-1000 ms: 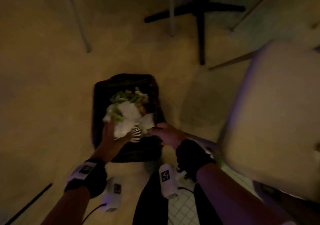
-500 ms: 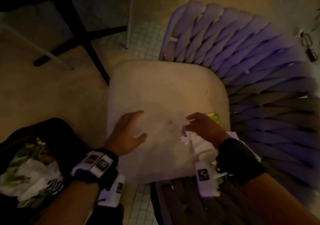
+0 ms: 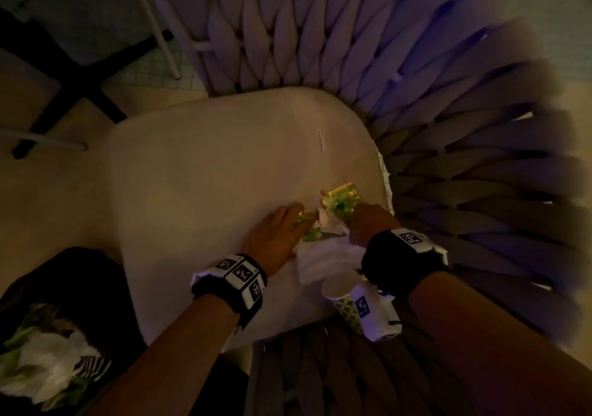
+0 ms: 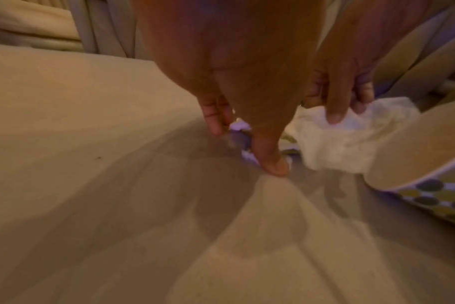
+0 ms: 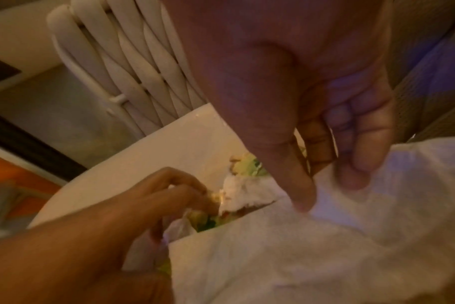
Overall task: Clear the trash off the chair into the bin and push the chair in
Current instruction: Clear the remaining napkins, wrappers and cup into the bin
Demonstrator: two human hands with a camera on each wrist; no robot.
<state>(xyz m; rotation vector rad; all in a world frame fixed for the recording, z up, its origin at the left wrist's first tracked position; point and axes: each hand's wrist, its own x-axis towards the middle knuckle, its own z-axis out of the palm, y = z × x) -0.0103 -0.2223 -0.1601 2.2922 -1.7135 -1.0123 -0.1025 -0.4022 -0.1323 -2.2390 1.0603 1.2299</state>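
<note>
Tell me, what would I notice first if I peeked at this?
Two hands, the left hand and the right hand, digging into a pile of white napkins and a shiny yellow-green wrapper at the near right corner of the cream chair seat. A spotted paper cup lies tipped beside them. At the lower left, a black bin already holds trash.

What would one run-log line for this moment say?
stage: gathering trash on chair seat | left hand: pinching scraps | right hand: gripping white napkin | paper cup: on seat | bin: part-filled

No text in view can be read.
</note>
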